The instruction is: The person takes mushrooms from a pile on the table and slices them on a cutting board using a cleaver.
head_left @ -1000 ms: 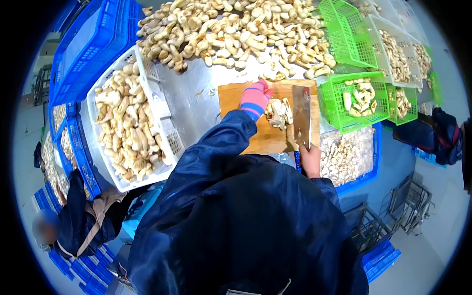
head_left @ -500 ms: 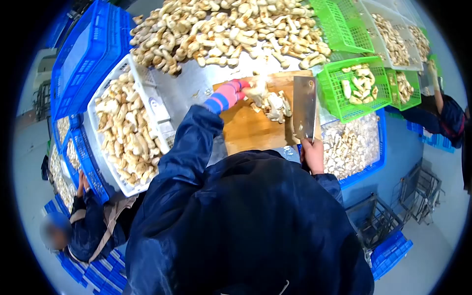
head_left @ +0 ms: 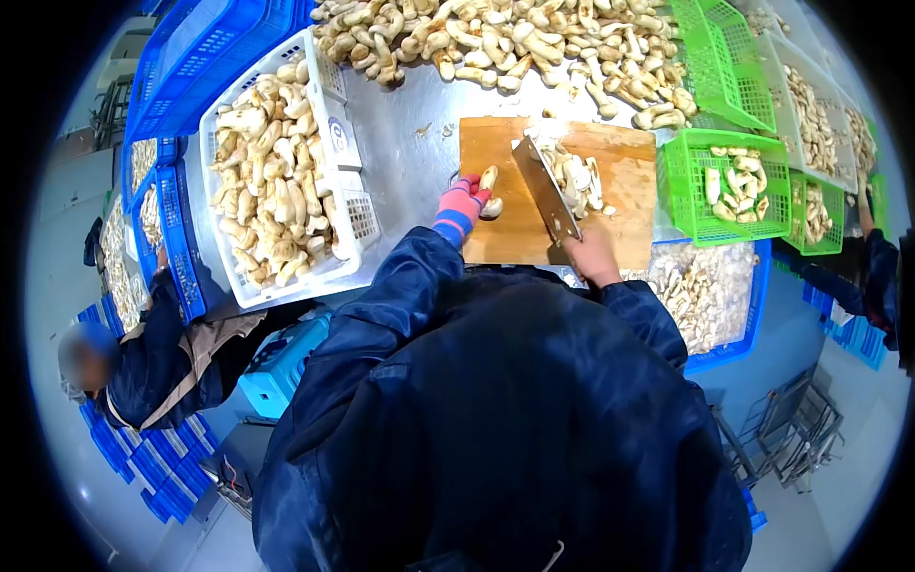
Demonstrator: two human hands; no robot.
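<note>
My left hand [head_left: 460, 206], in a pink and blue striped glove, is closed on a mushroom [head_left: 490, 181] at the left edge of the wooden board [head_left: 515, 250]. A second piece lies just below that mushroom, by the fingertips. My bare right hand [head_left: 593, 255] grips the handle end of a cleaver [head_left: 547, 190], its broad blade slanting up and left across the board. Right against the blade's right side lies a heap of cut mushroom pieces [head_left: 578, 179].
Whole mushrooms [head_left: 534, 38] cover the table's far side. A white crate [head_left: 353, 257] of mushrooms stands left, green baskets [head_left: 691, 214] right, a blue crate [head_left: 760, 305] of pieces lower right. One person [head_left: 152, 353] is at left, another [head_left: 877, 276] at far right.
The cleaver has swung from upright at the board's right to a slant on the left of the cut pieces. My left hand has come down to the board's left edge with a mushroom.
</note>
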